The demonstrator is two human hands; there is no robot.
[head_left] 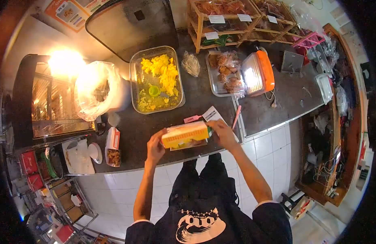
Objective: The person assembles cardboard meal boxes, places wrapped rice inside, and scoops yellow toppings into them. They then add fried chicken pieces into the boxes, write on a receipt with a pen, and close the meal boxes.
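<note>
Above the front edge of the dark counter, a yellow and orange printed carton (186, 137) is held between both hands. The fingers of my left hand (156, 147) close on its left end. My right hand (222, 133) grips the right end. Paper sheets (214, 115), a pink tag-like piece (192, 118) and a thin pink stick (236, 116) lie just beyond the carton. Farther back, a clear tub (137, 109) contains crumbly yellow food (167, 77) and a green scoop (154, 90). To the left, a red-and-white carton (113, 138) has brown food at its near end.
A glass-fronted cabinet (60, 97) and a plastic-lined bin (96, 91) stand left, under a bright light. A container of bagged brown food (225, 73) sits beside an orange-edged case (265, 71). Wooden racks (200, 30) line the back. Counter edge (135, 168) runs before me.
</note>
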